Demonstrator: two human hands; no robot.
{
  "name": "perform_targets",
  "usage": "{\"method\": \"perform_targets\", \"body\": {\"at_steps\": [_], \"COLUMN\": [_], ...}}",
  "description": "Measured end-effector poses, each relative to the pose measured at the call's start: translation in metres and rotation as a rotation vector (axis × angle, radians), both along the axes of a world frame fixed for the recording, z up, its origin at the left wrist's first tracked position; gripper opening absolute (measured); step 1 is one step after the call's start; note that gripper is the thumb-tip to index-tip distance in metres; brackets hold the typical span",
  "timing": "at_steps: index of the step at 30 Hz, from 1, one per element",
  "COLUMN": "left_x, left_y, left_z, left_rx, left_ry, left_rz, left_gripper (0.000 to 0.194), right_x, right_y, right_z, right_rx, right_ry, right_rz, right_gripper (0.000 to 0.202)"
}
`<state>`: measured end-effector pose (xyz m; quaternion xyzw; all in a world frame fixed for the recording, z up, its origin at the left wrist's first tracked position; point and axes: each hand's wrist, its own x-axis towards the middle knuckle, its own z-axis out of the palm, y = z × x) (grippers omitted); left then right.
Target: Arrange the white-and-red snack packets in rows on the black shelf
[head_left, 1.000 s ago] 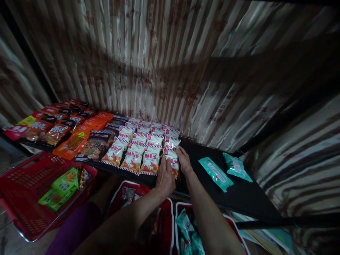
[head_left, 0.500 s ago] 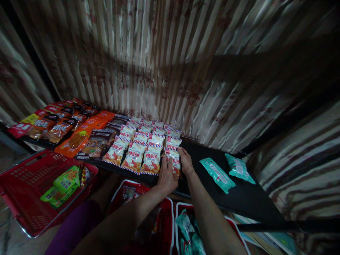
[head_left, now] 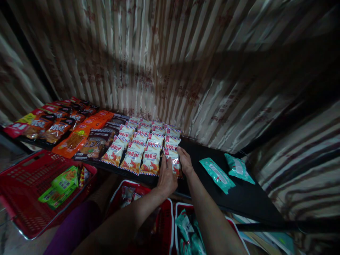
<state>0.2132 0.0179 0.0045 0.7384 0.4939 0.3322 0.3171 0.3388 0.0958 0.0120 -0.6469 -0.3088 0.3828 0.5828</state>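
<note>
Rows of white and orange shrimp snack bags [head_left: 151, 158] lie on the black shelf [head_left: 196, 184]. My left hand [head_left: 168, 180] rests on the lower left part of the front bag at the right end [head_left: 174, 158], with its fingers stretched out. Against that bag's right edge stands my right hand [head_left: 186, 163], its fingers extended and touching the side. The bag lies between both hands, and the left fingers cover part of its front.
Brown potato chip bags [head_left: 93, 144], orange packets [head_left: 73, 138] and red-black bags [head_left: 58, 129] lie further left. Two teal packets [head_left: 217, 175] lie on the right. Red baskets [head_left: 23, 180] with snack packets stand below, before a striped curtain [head_left: 148, 63].
Both hands stay at the same bag with almost no movement. The view has shifted very slightly, moving the left-hand goods a little to the left.
</note>
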Motion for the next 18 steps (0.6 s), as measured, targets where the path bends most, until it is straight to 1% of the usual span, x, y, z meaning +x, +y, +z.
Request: {"method": "perform_targets", "body": {"at_steps": [4, 7, 11, 15, 18], "left_x": [-0.002, -0.003, -0.004, -0.004, -0.006], "left_y": [0.001, 0.002, 0.003, 0.005, 0.007], "left_z": [0.002, 0.004, 0.005, 0.006, 0.007], "left_rx": [-0.01, -0.028, -0.009, 0.015, 0.012], "left_ry": [0.0, 0.007, 0.027, 0.023, 0.026], "left_rz": [0.007, 0.005, -0.007, 0.009, 0.018], "left_gripper": [0.075, 0.076, 0.075, 0.075, 0.077], "right_x": [0.0, 0.002, -0.001, -0.008, -0.009], "right_y": [0.002, 0.001, -0.009, -0.018, -0.018], "right_z": [-0.004, -0.007, -0.009, -0.013, -0.017], "right_rx": [0.002, -0.003, -0.028, -0.005, -0.005], "right_ry": [0.012, -0.025, -0.065, -0.044, -0.068], "right_rz": [0.024, -0.004, -0.072, -0.056, -0.06], "right_gripper": [0.048, 0.052, 0.059, 0.061, 0.063]}}
